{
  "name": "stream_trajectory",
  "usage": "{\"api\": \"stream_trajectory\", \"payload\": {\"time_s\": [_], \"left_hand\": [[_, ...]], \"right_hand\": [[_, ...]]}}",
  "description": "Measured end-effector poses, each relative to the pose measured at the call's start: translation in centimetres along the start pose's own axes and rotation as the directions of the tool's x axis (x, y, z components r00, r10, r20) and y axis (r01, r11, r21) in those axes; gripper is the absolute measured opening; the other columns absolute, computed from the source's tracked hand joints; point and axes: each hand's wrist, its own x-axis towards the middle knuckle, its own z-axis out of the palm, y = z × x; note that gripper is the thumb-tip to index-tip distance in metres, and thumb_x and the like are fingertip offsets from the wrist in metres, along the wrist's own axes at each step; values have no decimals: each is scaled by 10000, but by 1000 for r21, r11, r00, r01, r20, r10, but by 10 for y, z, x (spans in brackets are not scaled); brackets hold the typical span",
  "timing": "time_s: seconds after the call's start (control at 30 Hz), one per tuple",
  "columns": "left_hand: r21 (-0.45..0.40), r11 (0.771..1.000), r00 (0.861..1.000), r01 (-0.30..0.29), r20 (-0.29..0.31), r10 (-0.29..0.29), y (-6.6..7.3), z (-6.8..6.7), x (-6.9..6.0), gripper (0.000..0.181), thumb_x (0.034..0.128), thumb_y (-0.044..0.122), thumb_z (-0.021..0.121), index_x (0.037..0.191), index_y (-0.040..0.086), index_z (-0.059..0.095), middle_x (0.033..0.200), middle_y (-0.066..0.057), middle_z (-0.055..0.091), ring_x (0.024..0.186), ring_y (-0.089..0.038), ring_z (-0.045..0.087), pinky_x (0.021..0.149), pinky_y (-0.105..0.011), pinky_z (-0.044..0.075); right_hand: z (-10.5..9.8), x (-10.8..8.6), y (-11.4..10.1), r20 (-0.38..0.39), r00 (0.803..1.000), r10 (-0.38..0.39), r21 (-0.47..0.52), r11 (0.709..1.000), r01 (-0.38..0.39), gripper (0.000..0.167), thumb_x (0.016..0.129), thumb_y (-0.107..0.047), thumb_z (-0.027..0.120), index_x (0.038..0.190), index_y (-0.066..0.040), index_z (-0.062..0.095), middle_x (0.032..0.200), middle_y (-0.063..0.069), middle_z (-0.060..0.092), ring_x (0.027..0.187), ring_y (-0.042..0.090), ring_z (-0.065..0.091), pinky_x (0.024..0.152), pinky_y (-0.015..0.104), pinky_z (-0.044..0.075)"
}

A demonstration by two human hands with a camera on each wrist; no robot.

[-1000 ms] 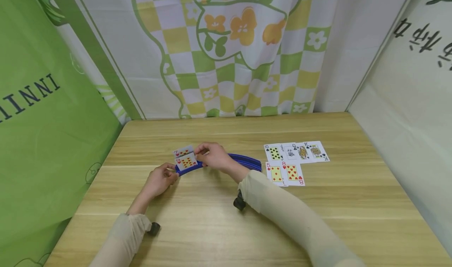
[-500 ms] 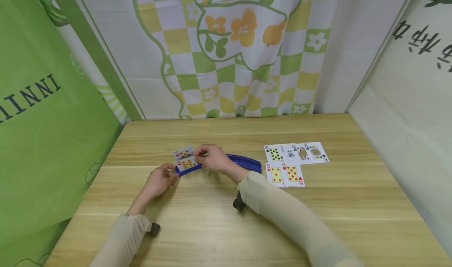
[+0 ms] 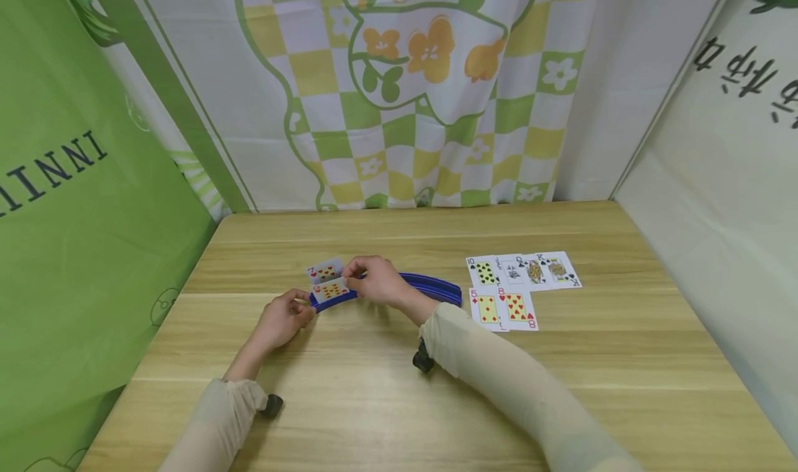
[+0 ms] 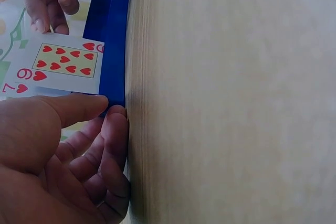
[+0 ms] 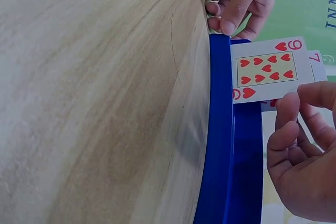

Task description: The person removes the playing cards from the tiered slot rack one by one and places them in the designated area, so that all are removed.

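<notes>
A curved blue card holder point(image 3: 436, 286) stands on the table. My left hand point(image 3: 282, 321) pinches its left end between thumb and fingers. With thumb and forefinger, my right hand point(image 3: 377, 280) pinches a nine of hearts point(image 5: 266, 69) by its edge. The nine's lower edge sits in the holder's front slot, as the right wrist view shows. Behind it a seven of hearts point(image 3: 325, 271) stands in the holder, partly covered by the nine. My right hand hides the middle of the holder in the head view.
Right of the holder, face-up cards lie in two overlapping rows. The upper row has a black ten point(image 3: 484, 273), a queen point(image 3: 534, 269) and a king point(image 3: 557, 269). Below lie a five of diamonds point(image 3: 488, 308) and an eight of hearts point(image 3: 517, 307). Curtains hang behind the table point(image 3: 386, 403).
The nine of hearts has sunk slightly lower in the front slot, showing more of the seven behind. My left hand stays at the holder's end; my right hand has barely moved.
</notes>
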Motion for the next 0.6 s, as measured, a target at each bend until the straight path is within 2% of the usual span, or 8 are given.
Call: {"api": "stream_trajectory", "payload": {"time_s": [0.17, 0.33, 0.6], "left_hand": [[3, 1000, 1000, -1, -5, 1, -1, -1, 0, 308, 937, 173, 668, 1204, 32, 607, 875, -93, 713, 648, -123, 597, 615, -274, 450], [7, 1000, 1000, -11, -10, 11, -2, -1, 0, 293, 940, 164, 666, 1196, 32, 611, 873, -91, 720, 652, -120, 594, 624, -274, 442], [16, 999, 999, -27, -23, 28, -1, 0, 0, 305, 922, 173, 673, 1182, 26, 613, 845, -77, 709, 639, -103, 575, 624, -271, 437]], "right_hand": [[-2, 0, 0, -24, 1000, -11, -32, 999, 11, 87, 976, -216, 639, 1008, -163, 699, 973, 9, 693, 662, 103, 624, 584, 244, 493], [-7, 0, -3, -46, 998, -29, -40, 999, 27, 119, 984, -210, 629, 1041, -130, 696, 986, 29, 692, 680, 101, 626, 584, 246, 508], [-11, 0, -4, -67, 996, -58, -41, 998, 55, 81, 968, -208, 648, 996, -148, 694, 913, 12, 692, 643, 87, 609, 549, 230, 497]]}}
